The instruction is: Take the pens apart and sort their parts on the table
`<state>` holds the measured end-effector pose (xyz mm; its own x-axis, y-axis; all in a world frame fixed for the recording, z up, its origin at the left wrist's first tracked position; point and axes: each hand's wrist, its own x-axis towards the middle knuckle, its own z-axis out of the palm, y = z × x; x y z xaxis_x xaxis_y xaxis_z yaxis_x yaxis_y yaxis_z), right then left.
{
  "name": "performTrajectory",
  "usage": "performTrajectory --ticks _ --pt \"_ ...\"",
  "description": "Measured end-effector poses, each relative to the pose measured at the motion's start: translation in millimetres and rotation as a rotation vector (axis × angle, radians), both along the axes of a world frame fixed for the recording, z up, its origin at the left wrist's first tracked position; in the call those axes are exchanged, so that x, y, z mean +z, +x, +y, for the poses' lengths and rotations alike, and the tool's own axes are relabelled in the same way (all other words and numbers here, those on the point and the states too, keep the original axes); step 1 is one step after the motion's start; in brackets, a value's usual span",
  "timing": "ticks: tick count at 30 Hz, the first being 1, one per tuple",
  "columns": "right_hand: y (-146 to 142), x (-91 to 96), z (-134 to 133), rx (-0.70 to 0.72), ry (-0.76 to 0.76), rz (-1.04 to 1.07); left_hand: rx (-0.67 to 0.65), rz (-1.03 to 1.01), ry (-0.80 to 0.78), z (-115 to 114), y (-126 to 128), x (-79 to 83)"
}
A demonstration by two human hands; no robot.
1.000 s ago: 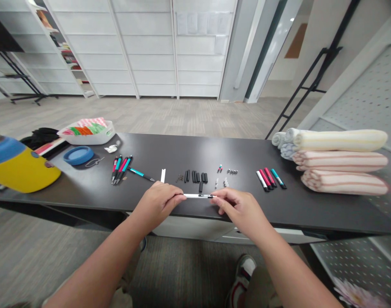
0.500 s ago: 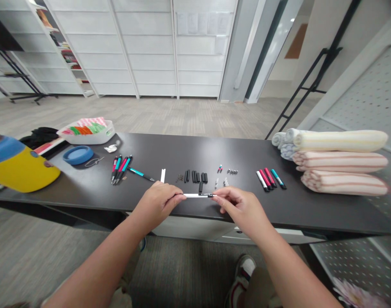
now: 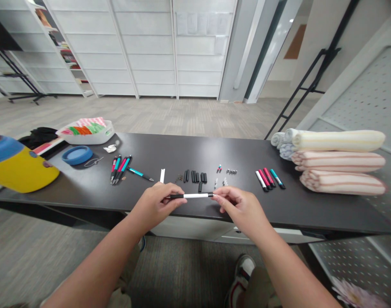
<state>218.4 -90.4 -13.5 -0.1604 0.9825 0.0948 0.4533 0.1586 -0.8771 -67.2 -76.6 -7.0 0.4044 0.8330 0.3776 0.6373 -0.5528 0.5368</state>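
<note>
Your left hand (image 3: 155, 204) was curled nearly shut, thumb and fingers closed around the black end of a slim white pen (image 3: 192, 196). Your right hand (image 3: 242, 209) was only partly closed, its thumb and first finger pinching the pen's other black tip (image 3: 210, 195) while the remaining fingers hung loosely curled.

The pen lay between your hands, just above the front edge of the dark table (image 3: 86, 190), though you could not judge from this view how high it sat. Its long axis ran left to right across your body, almost level and roughly along that edge, with the right end very slightly higher. The black tip pointed right, into your right fingertips, and the other end pointed left, into your left palm. Your left hand was the nearer, gripping more of the pen, while your right held only the tip.

Straight ahead of the pen lay a row of short black tubes (image 3: 195, 176), with a white strip (image 3: 162, 175) just to the left of them.
</note>
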Motion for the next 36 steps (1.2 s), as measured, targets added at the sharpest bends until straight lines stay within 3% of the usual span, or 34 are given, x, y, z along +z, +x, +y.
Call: performTrajectory --ticks 7,14,18,20,23,27,31,36 --pt "1.3 -2.1 0.4 -0.010 -0.008 0.020 0.026 0.018 -0.058 2.1 -1.7 8.4" --pt "9.6 -7.0 2.4 -0.101 0.034 0.068 0.116 -0.059 -0.045 3.6 -2.9 3.9" --pt "30.9 16.5 17.1 -0.199 0.176 -0.065 0.132 -0.103 -0.079 5.0 -0.3 -0.5" --pt "42.1 36.2 34.2 -0.231 0.291 -0.299 0.116 -0.110 -0.088 5.6 1.5 -1.7" --pt "50.2 64.5 70.8 -0.108 0.417 -0.673 0.090 -0.122 -0.080 6.0 3.1 -1.9" --pt "42.1 83.3 121.5 0.133 0.219 -0.984 0.067 -0.146 -0.076 6.8 2.9 -2.3" --pt "30.0 80.8 154.0 0.292 0.131 -1.068 0.059 -0.165 -0.080 7.3 2.5 -4.2" --pt "27.5 69.9 174.7 0.410 0.036 -1.113 0.043 -0.187 -0.087 6.9 4.1 -3.2"
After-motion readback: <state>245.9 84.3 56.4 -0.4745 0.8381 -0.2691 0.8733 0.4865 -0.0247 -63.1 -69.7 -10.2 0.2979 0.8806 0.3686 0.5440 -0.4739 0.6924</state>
